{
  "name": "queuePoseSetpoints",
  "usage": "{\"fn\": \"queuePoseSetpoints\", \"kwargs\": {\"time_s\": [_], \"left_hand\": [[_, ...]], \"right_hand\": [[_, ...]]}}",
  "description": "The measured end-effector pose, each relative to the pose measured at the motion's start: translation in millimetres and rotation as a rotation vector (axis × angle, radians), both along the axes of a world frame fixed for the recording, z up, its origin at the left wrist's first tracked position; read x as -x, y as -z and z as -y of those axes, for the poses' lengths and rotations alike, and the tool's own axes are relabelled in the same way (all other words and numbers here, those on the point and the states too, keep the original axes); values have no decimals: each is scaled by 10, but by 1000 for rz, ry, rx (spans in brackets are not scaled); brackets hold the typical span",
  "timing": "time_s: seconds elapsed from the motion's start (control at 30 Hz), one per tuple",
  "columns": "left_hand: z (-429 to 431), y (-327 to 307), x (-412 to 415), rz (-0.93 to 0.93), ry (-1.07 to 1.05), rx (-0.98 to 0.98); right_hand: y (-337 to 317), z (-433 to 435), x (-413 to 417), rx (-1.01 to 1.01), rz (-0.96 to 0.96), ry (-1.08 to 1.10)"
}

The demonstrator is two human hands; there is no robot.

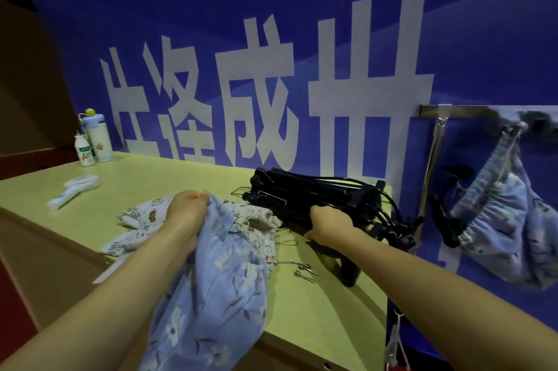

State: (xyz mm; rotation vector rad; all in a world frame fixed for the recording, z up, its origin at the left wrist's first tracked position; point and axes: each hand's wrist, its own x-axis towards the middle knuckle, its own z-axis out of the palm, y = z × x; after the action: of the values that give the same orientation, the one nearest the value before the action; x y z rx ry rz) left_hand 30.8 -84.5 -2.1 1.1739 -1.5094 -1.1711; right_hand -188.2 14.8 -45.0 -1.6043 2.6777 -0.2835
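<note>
At centre left of the frame, my left grip point(187, 213) is bunching the top of the blue floral garment point(211, 280), which is draping down over the near edge of the desk point(317, 319). I am aiming for a firm pinch there so the cloth is not sliding. Right of centre, my right grip point(329, 224) is curling around the near end of the black hanger stack point(302, 195). I am planning to peel off one hanger only, lifting slowly so hooks are not snagging.
</note>
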Motion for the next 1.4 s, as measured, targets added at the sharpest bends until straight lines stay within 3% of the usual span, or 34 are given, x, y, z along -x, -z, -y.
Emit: {"fn": "queuePoseSetpoints", "kwargs": {"time_s": [0.7, 1.03, 1.23, 1.4], "left_hand": [[-221, -284, -493, -19, -96, 24], [-107, -416, -1013, 83, -258, 1], [-175, -534, -1231, 44, -320, 21], [-267, -533, -1260, 199, -290, 187]], "right_hand": [[-585, -565, -127, 329, -343, -104], [-865, -797, -440, 596, -545, -338], [-898, -722, -634, 628, -772, -482], [-928, -647, -808, 641, -899, -607]]}}
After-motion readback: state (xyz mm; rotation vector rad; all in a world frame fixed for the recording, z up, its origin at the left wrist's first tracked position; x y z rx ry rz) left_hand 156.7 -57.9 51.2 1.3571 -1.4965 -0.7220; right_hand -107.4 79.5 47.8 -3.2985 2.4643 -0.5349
